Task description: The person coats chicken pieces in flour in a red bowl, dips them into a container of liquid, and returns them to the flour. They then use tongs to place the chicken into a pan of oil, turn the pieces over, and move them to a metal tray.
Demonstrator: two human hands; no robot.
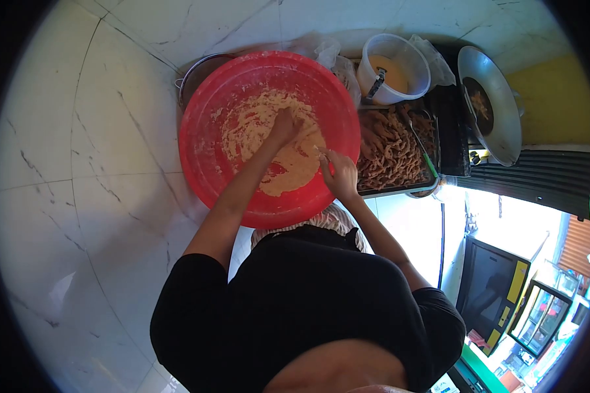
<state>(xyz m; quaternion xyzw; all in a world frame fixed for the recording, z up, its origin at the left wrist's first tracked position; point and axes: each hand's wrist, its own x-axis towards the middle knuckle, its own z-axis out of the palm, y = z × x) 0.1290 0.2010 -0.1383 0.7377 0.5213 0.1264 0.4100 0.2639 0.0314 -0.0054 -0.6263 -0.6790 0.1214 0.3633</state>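
A big red basin [206,154] stands on the marble floor and holds pale beige dough [288,167]. My left hand [285,124] is sunk into the dough at the middle of the basin, fingers curled into it. My right hand [341,173] hovers over the basin's right side. It pinches a small lump of dough [320,151] at its fingertips. Both forearms reach out from my black sleeves.
Right of the basin, a dark tray [400,187] holds several brown fried strips [390,147] and a green-handled utensil [425,157]. A white bucket [416,82] of yellow liquid, a wok [505,124], a metal pot [193,75] and plastic bags [321,49] stand behind.
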